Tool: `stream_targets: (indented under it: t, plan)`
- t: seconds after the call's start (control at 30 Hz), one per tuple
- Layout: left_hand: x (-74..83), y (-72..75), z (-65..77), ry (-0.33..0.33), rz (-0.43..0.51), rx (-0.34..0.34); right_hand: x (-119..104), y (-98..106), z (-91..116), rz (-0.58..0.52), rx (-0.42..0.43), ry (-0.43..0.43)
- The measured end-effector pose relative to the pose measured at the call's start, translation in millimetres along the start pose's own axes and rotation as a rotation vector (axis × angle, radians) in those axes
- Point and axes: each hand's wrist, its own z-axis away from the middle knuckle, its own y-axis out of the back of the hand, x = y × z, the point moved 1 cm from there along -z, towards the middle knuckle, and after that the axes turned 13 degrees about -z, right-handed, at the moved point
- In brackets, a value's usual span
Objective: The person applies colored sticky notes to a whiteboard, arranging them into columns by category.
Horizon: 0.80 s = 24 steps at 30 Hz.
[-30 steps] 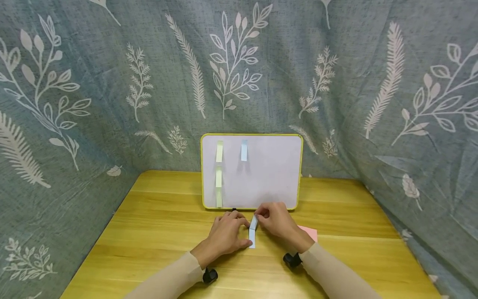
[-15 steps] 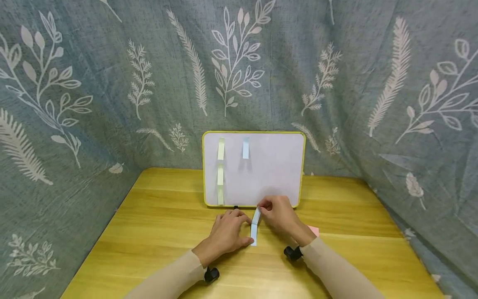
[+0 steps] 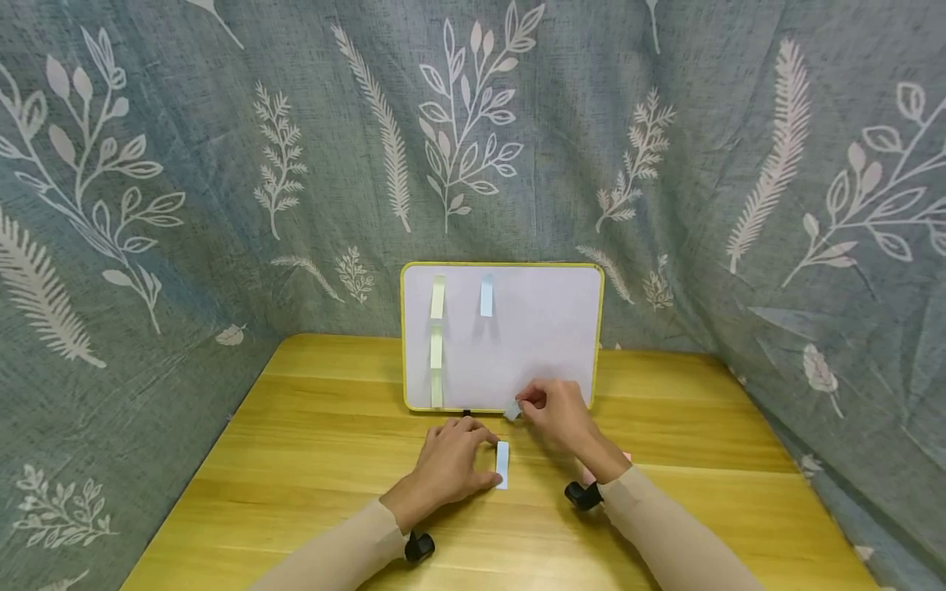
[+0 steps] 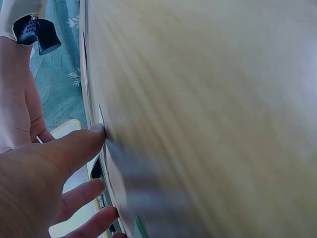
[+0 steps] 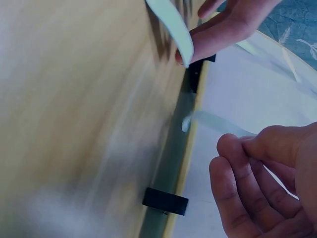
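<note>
A slim pad of pale blue sticky notes [image 3: 502, 465] lies on the wooden table. My left hand [image 3: 452, 464] rests beside it, the thumb on its near end and a fingertip at its far end. In the left wrist view that thumb [image 4: 91, 136] presses on the pad's edge, the fingers spread fairly straight. My right hand [image 3: 557, 419] pinches a single pale blue sticky note [image 3: 512, 410] between thumb and forefinger, just in front of the whiteboard's bottom edge. In the right wrist view the translucent note [image 5: 218, 121] trails from the fingertips, its free end curled.
The yellow-framed whiteboard [image 3: 539, 345] stands upright behind the hands. Three yellow-green notes [image 3: 437, 345] run down its left side, and one blue note [image 3: 486, 295] hangs near the top. A pink paper [image 3: 589, 476] lies partly under my right forearm. Black feet [image 5: 166, 201] support the board.
My right hand has pulled the blue note up and off the pad, moving slightly away toward the board. The left hand has stayed at the pad.
</note>
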Motion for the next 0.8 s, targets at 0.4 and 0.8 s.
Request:
stream_targets:
  t: [0.4,0.8]
  plan:
    - [0.9,2.1,1.1,-0.009,-0.008,-0.009,-17.5,6.2,11.1,-0.112,0.047,0.004]
    - [2.9,2.4,4.3,-0.037,-0.011,0.021,-23.9,5.1,23.6,-0.287,0.14,0.066]
